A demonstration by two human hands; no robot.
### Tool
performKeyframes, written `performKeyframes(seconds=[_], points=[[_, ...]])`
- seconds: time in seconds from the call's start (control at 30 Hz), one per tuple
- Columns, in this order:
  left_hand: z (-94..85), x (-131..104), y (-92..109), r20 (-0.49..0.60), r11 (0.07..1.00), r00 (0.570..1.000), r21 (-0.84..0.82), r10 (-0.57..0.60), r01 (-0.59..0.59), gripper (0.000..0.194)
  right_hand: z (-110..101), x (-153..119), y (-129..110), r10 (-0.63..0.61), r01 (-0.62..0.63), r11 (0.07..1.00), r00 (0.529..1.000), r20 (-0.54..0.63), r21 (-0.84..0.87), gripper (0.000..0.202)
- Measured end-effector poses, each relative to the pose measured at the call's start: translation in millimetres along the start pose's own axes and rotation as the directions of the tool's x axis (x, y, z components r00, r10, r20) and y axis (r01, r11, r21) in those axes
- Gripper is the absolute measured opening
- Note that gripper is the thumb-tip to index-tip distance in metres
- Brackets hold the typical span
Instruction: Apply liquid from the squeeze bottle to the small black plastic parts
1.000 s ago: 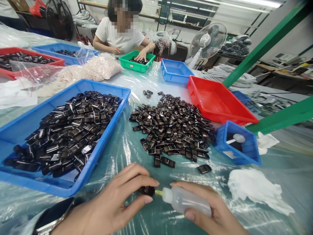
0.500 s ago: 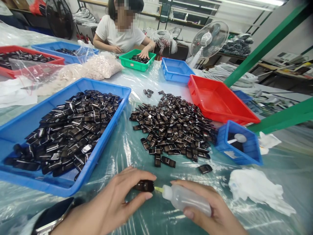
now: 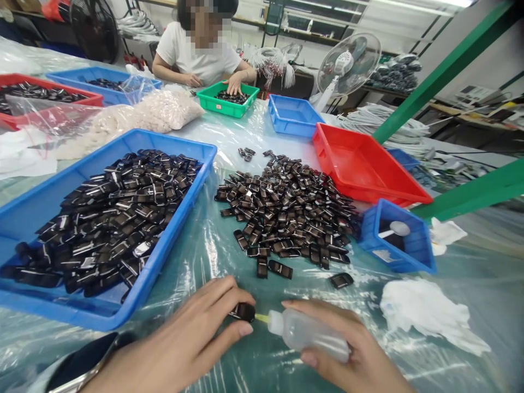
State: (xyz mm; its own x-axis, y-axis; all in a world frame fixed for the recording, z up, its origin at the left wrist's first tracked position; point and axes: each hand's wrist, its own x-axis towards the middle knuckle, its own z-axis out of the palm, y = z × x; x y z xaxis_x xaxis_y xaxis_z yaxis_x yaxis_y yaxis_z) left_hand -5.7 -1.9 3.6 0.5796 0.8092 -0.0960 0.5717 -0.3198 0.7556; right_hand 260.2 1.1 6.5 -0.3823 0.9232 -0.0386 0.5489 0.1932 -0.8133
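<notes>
Between the thumb and fingers of my left hand [image 3: 204,325] is a small dark plastic piece [image 3: 244,311], shaped like a toy car; most of it is covered by my fingers. My right hand [image 3: 347,338] is wrapped round a translucent squeeze bottle [image 3: 309,332] lying almost level. Its thin yellow nozzle [image 3: 261,317] points left and meets the end of the piece, or nearly so; contact cannot be made out. Just beyond my hands lies a heap of similar dark pieces [image 3: 286,207], with a single piece [image 3: 341,280] apart at its near right.
A blue tray [image 3: 164,267] full of such pieces stands left. On the right are a red tray [image 3: 368,158], a small blue bin [image 3: 417,240] with a white spoon [image 3: 399,228], and a crumpled white cloth [image 3: 429,314]. Opposite, a person reaches into a green tray [image 3: 229,106].
The view has shifted slightly. My left fingers have slid further over the dark piece, so less of it shows. The bottle stays in my right hand, its nozzle still at the piece's end.
</notes>
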Motion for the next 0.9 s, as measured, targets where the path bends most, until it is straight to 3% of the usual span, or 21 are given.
performKeyframes(seconds=[0.2,0.4,0.9], points=[[3.5,-2.0,-6.3,0.019,1.0,1.0,0.012,0.015,-0.016,0.032,-4.6,-3.6,3.9,0.001,0.003,0.998,0.999,0.05,-0.066,0.043],[-0.6,2.2,1.0,0.055,0.999,0.998,-0.037,-0.002,0.004,0.023,-5.4,-2.8,3.3,0.044,-0.042,0.999,0.994,0.099,-0.023,0.041],[0.9,1.2,0.8,-0.005,1.0,1.0,-0.017,0.019,-0.019,0.024,-3.3,-4.5,4.2,0.096,-0.093,0.995,0.989,0.116,-0.027,0.038]])
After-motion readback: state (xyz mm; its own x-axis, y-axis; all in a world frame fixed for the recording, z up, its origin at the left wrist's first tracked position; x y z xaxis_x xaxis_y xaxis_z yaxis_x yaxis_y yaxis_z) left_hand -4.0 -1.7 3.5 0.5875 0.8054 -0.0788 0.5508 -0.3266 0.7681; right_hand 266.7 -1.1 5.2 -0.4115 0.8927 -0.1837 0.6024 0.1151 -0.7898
